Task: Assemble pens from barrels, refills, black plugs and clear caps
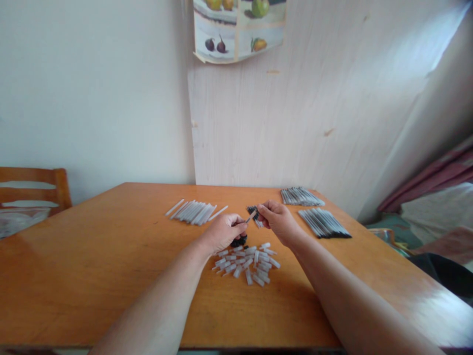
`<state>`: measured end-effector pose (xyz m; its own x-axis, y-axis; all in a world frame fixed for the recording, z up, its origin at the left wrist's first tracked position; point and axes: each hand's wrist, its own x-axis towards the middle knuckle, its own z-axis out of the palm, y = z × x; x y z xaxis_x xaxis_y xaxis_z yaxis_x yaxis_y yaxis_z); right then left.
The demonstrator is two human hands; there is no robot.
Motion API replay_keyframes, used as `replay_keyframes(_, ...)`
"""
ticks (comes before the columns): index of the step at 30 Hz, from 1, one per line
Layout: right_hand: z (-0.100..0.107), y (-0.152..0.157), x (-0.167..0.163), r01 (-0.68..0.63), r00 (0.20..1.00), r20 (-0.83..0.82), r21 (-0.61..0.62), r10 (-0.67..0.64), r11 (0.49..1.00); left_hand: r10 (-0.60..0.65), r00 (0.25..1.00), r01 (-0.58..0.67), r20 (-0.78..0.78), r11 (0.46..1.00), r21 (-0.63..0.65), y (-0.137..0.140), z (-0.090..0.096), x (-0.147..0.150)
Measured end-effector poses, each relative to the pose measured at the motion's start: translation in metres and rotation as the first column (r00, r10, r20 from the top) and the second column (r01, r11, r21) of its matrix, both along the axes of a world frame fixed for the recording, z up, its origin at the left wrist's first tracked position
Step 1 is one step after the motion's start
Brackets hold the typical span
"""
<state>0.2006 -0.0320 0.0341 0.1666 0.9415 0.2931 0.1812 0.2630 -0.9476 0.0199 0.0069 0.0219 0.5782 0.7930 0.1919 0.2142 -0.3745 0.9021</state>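
My left hand (225, 230) and my right hand (276, 220) meet over the middle of the table, both closed in a pinch. Between their fingertips runs a short, thin whitish stick (252, 216) with a dark part towards the left hand. Its exact kind is too small to make out. Just below the left hand lies a clump of small black pieces (240, 240), partly covered by the fingers. Nearer to me is a loose heap of small translucent white caps (254, 264). Several black-ended sticks (253, 210) lie behind the right fingers, partly hidden.
On the wooden table (111, 266), a row of translucent white tubes (195, 212) lies to the left. Two stacks of grey, black-ended sticks, a far one (301, 196) and a nearer one (325, 224), lie to the right. A chair (61, 190) stands at the left; a wall rises behind.
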Motion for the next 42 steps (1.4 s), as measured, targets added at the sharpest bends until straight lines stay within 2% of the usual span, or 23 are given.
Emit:
replay_keyframes(9,0.002,-0.001,0.002,-0.03,1.0,0.002,-0.024,0.03,0.999,-0.002,0.999,0.004,0.038,0.999,-0.051,0.009,-0.01,0.0)
replay_keyframes(15,0.004,-0.001,0.009,0.05,0.999,0.005,-0.068,-0.049,0.996,0.076,0.995,-0.071,0.057,0.994,-0.083,0.007,-0.005,-0.002)
replay_keyframes(18,0.003,0.0,0.016,0.04,0.997,0.065,-0.101,-0.033,0.994,0.124,0.991,-0.12,0.051,0.989,-0.081,0.008,-0.003,-0.004)
replay_keyframes(22,0.0,0.002,0.024,-0.023,0.972,0.227,-0.167,0.062,0.986,0.158,0.986,-0.154,0.059,0.985,-0.072,0.012,-0.004,-0.007)
replay_keyframes(28,0.0,-0.002,0.033,-0.06,0.84,0.503,-0.287,0.204,0.956,0.184,0.976,-0.178,0.112,0.982,-0.062,0.012,-0.004,-0.008)
replay_keyframes(33,0.003,-0.006,0.038,-0.136,0.655,0.641,-0.421,0.4,0.897,0.203,0.969,-0.19,0.141,0.977,-0.101,0.01,-0.001,-0.007)
replay_keyframes(38,0.006,-0.006,0.041,-0.122,0.493,0.743,-0.457,0.453,0.881,0.219,0.966,-0.205,0.141,0.973,-0.107,0.009,0.001,-0.008)
replay_keyframes(42,0.005,-0.005,0.043,-0.118,0.472,0.735,-0.495,0.487,0.861,0.215,0.965,-0.197,0.149,0.972,-0.126,0.009,0.001,-0.008)
